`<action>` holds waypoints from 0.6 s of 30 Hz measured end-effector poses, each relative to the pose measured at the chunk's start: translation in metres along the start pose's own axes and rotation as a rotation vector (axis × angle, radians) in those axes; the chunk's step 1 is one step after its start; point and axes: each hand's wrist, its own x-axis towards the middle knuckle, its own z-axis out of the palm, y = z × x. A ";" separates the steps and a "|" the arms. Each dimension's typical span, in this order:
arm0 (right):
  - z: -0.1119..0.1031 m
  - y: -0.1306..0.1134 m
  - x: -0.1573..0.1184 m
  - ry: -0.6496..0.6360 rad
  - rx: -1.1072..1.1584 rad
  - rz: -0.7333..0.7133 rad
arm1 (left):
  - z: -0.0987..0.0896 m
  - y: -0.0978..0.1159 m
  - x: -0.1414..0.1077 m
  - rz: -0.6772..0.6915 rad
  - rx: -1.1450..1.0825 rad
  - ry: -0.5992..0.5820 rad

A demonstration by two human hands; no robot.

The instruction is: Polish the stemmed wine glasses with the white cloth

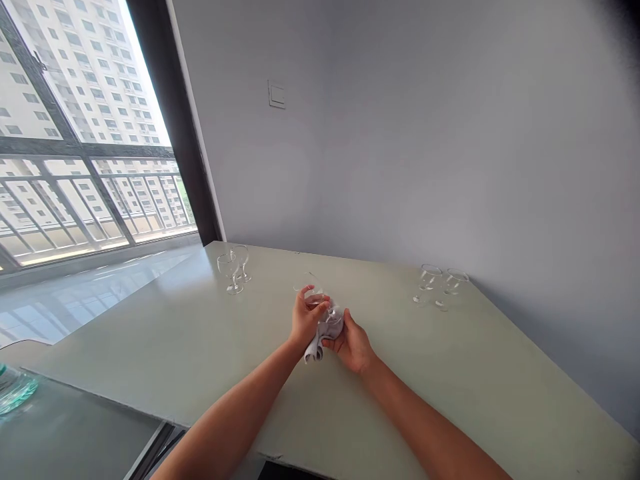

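Observation:
Above the middle of the table, a clear stemmed glass (311,291) is tilted, its bowl toward the upper left and its foot toward the lower right. My left hand (306,319) has its fingers wrapped round the bowl. A grey cloth (331,327) lies against the foot, with a folded end hanging below. My right hand (351,340) holds the cloth and the foot between thumb and fingers.
Two stemmed glasses stand at the table's back left, one nearer (228,267) and one behind. Two more, one of them at the outer side (454,283), stand at the back right. A greenish glass object (16,392) sits on a lower surface at far left. Walls border the pale table (240,347).

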 end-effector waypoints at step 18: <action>-0.006 -0.011 0.001 0.214 -1.469 -0.843 | 0.000 -0.015 -0.011 0.326 0.637 -0.025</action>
